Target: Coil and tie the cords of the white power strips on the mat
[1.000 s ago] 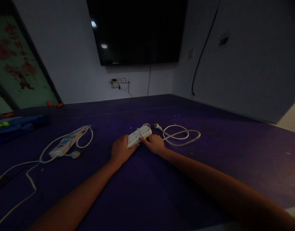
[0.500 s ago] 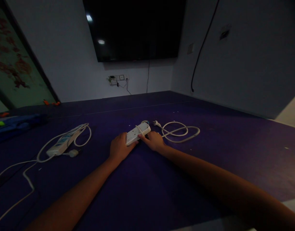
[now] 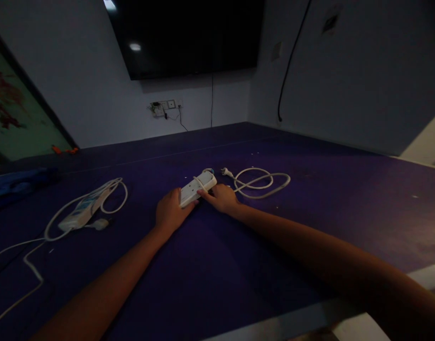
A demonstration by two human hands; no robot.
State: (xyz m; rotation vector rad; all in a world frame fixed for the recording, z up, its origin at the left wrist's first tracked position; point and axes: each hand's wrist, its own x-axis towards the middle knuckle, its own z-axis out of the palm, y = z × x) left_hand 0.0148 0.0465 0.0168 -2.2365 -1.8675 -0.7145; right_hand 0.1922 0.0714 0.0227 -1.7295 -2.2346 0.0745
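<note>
A white power strip lies at a slant in front of me, a turn of its cord passing over its top near the far end. My left hand is closed around its near left end. Gripping the near long side is my right hand, its thumb on top by the crossing cord; its other fingers are partly hidden. The white cord runs off to the right in loose loops on the purple surface. Its plug rests just beyond the strip's far end.
On the left lies a second power strip with a looped cord and a plug. Blue cloth sits farther left. A black screen hangs on the wall above several sockets. The purple surface ends at a pale front edge.
The view has shifted, so the scene sits slightly higher and more to the left. Both hands keep their places on the power strip, which looks otherwise the same.
</note>
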